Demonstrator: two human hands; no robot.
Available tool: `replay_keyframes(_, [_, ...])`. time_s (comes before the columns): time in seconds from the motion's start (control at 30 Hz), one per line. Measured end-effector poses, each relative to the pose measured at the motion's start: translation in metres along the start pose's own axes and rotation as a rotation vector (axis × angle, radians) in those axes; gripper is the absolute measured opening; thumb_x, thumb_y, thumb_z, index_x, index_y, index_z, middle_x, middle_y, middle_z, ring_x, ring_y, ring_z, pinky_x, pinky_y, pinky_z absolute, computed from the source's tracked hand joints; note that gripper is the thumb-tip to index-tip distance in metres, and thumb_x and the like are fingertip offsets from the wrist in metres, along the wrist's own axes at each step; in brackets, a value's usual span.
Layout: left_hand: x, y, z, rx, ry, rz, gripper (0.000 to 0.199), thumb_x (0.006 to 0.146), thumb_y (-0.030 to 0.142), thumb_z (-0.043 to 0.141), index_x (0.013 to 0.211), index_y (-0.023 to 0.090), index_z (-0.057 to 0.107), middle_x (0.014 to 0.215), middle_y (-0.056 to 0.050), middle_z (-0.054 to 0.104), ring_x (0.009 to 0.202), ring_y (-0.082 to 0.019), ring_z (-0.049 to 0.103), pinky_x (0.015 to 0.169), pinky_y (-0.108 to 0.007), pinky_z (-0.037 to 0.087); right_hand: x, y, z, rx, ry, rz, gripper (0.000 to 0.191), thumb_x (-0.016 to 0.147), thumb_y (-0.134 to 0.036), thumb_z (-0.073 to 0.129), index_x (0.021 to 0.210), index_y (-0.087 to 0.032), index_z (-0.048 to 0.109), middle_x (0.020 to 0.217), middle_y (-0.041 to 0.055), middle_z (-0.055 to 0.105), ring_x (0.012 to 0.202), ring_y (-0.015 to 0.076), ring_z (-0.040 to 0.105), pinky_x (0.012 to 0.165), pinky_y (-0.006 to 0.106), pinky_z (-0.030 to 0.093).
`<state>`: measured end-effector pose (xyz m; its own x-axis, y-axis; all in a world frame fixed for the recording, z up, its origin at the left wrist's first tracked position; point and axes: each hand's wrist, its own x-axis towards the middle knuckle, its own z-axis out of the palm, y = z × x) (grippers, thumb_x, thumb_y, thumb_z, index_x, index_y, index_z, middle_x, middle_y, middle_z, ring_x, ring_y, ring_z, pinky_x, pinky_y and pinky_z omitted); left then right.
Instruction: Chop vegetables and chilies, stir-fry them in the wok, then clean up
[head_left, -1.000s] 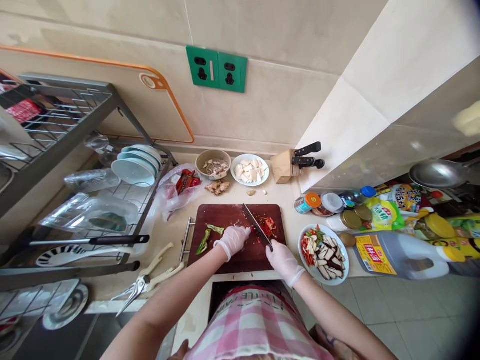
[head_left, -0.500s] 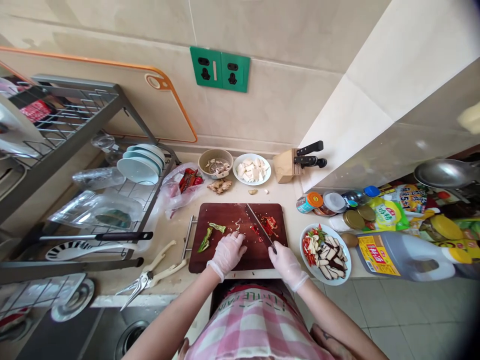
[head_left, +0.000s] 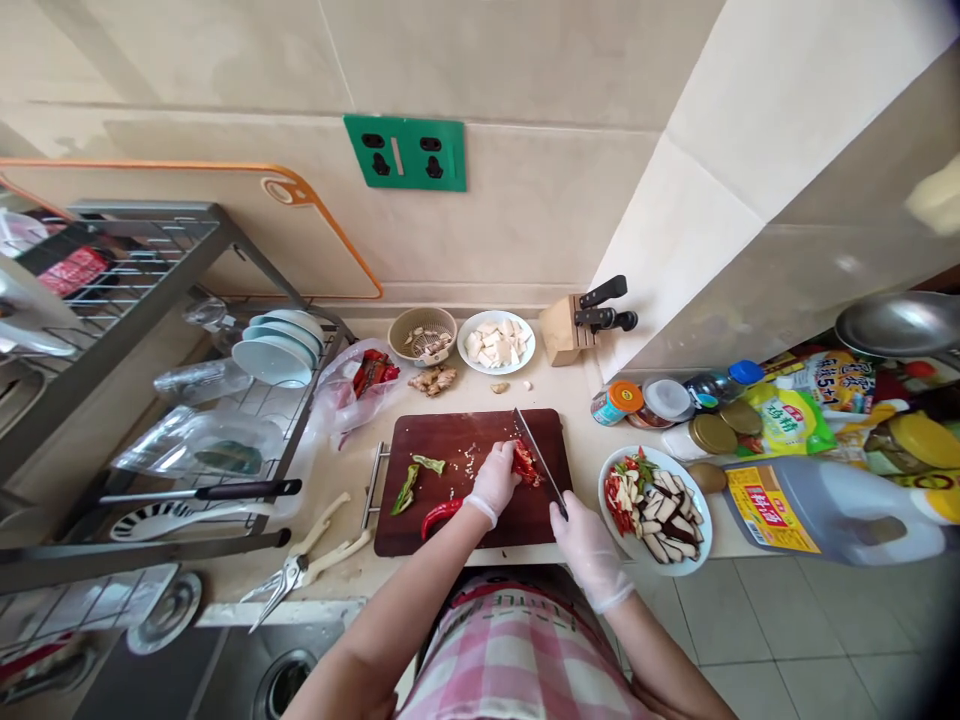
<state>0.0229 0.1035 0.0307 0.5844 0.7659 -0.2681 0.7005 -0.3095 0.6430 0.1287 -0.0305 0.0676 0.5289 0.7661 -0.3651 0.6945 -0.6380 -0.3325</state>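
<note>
My right hand (head_left: 589, 550), in a clear glove, is closed round the handle of a kitchen knife (head_left: 537, 448). The blade slants away to the upper left over the right side of the dark red cutting board (head_left: 465, 432). My left hand (head_left: 496, 482), gloved too, is curled with its fingertips on cut red chili pepper (head_left: 527, 464) beside the blade. Under my left wrist lies a whole red chili (head_left: 439, 516), partly hidden. Green pepper pieces (head_left: 406, 490) rest on the board's left, and pale seeds (head_left: 469, 460) are scattered mid-board.
A plate of sliced mushrooms and chopped peppers (head_left: 703, 560) stands right of the board. Behind are a colander (head_left: 422, 320), a plate of white chunks (head_left: 496, 343) and a knife block (head_left: 561, 332). Kitchen shears (head_left: 296, 568) and a dish rack (head_left: 225, 240) are leftward; a large bottle (head_left: 832, 510) lies right.
My left hand has moved right, from mid-board to the cut red pepper near the blade. The whole red chili now shows under my wrist. The camera view has shifted slightly.
</note>
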Motion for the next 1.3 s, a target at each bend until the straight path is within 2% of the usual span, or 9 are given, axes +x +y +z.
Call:
replay_keyframes(0.1, [-0.005,-0.009,-0.004,-0.035,0.022,0.004,0.063,0.069,0.002,0.059,0.127,0.017,0.041,0.127,-0.012,0.047,0.114,-0.022,0.051,0.097,-0.033,0.042,-0.002,0.018,0.001,0.245,-0.006,0.083,0.021,0.089,-0.034,0.042,0.088,-0.02,0.058,0.079,0.0086,0.068,0.07,0.0182,0.064,0.058,0.024,0.04])
replay_keyframes(0.23, [-0.017,-0.025,-0.014,-0.027,0.031,-0.013,0.075,0.066,0.003,0.063,0.133,0.019,0.035,0.134,-0.012,0.04,0.123,-0.025,0.044,0.098,-0.036,0.042,-0.007,0.05,0.008,0.768,-0.186,0.35,0.021,0.082,-0.043,0.046,0.085,-0.022,0.051,0.05,-0.0057,0.052,0.037,0.0113,0.047,0.04,0.022,0.034])
replay_keyframes(0.37, [-0.009,-0.019,-0.018,0.02,-0.051,-0.036,0.087,0.061,0.003,0.066,0.139,0.018,0.03,0.132,-0.014,0.04,0.117,-0.026,0.049,0.096,-0.035,0.042,-0.016,0.065,0.026,1.048,-0.259,0.402,0.023,0.074,-0.044,0.049,0.067,-0.023,0.041,0.044,-0.0102,0.043,0.029,0.0074,0.038,0.033,0.021,0.032])
replay_keyframes(0.47, [0.005,-0.004,-0.014,0.055,-0.112,-0.038,0.099,0.057,0.004,0.07,0.143,0.02,0.023,0.129,-0.012,0.04,0.11,-0.025,0.054,0.096,-0.034,0.042,-0.019,0.061,0.038,1.114,-0.3,0.384,0.026,0.073,-0.045,0.046,0.062,-0.024,0.037,0.043,-0.0105,0.041,0.029,0.0065,0.036,0.032,0.021,0.034])
replay_keyframes(0.57, [0.015,0.007,-0.008,0.078,-0.139,-0.042,0.102,0.056,0.005,0.072,0.144,0.019,0.023,0.124,-0.012,0.042,0.102,-0.023,0.057,0.093,-0.032,0.043,-0.014,0.051,0.046,1.133,-0.351,0.345,0.024,0.071,-0.045,0.048,0.063,-0.024,0.039,0.043,-0.0109,0.042,0.029,0.007,0.037,0.031,0.021,0.034])
replay_keyframes(0.77, [0.02,0.005,0.0,-0.005,-0.084,-0.025,0.089,0.052,0.003,0.074,0.133,0.019,0.044,0.111,-0.007,0.048,0.095,-0.019,0.055,0.095,-0.031,0.042,0.003,0.03,0.055,1.139,-0.428,0.309,0.022,0.072,-0.043,0.049,0.069,-0.023,0.042,0.042,-0.0116,0.043,0.027,0.0074,0.036,0.029,0.022,0.033])
replay_keyframes(0.87, [0.02,0.003,-0.002,-0.085,-0.041,-0.053,0.087,0.048,0.001,0.075,0.129,0.02,0.048,0.108,-0.006,0.05,0.096,-0.019,0.055,0.097,-0.033,0.04,0.009,0.025,0.054,1.135,-0.451,0.259,0.021,0.073,-0.041,0.05,0.069,-0.023,0.041,0.042,-0.0116,0.043,0.026,0.0069,0.036,0.029,0.021,0.032])
replay_keyframes(1.1, [0.029,0.015,-0.014,-0.195,0.025,-0.06,0.078,0.049,0.005,0.075,0.123,0.016,0.054,0.105,-0.007,0.054,0.092,-0.019,0.056,0.094,-0.035,0.043,0.03,0.018,0.039,1.114,-0.484,0.172,0.019,0.07,-0.04,0.047,0.066,-0.023,0.039,0.043,-0.011,0.043,0.025,0.0065,0.034,0.027,0.021,0.03])
replay_keyframes(1.3, [0.075,0.029,-0.039,-0.331,0.087,0.009,0.074,0.047,0.007,0.077,0.117,0.018,0.057,0.104,-0.007,0.058,0.093,-0.022,0.058,0.093,-0.038,0.044,0.077,0.003,0.006,1.134,-0.502,0.124,0.018,0.066,-0.04,0.044,0.068,-0.023,0.04,0.043,-0.0111,0.043,0.026,0.0066,0.033,0.027,0.021,0.031])
